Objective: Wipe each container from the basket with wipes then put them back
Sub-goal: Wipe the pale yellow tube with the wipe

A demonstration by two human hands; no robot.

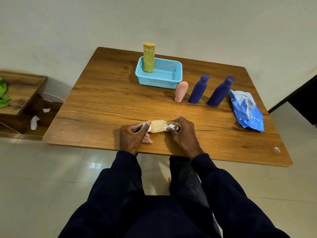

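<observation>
A small translucent yellow bottle [157, 126] lies sideways just above the table's near edge. My left hand [133, 134] grips its white cap end. My right hand [180, 131] presses a crumpled white wipe [169, 127] against the bottle's other end. At the back stands a light blue mesh basket [164, 79] with a tall yellow-green container [148, 57] upright in its left corner. To the right of the basket a pink bottle [181, 91] and two dark blue bottles [199, 89] [220, 91] stand on the wood. A blue wipes pack [247, 110] lies at the right edge.
The wooden table [106, 107] ends near my knees. A low wooden shelf [22, 93] with green cloth [3, 93] stands to the left, and used white wipes [35, 121] lie on the floor beside it. A dark doorway [305, 100] opens at right.
</observation>
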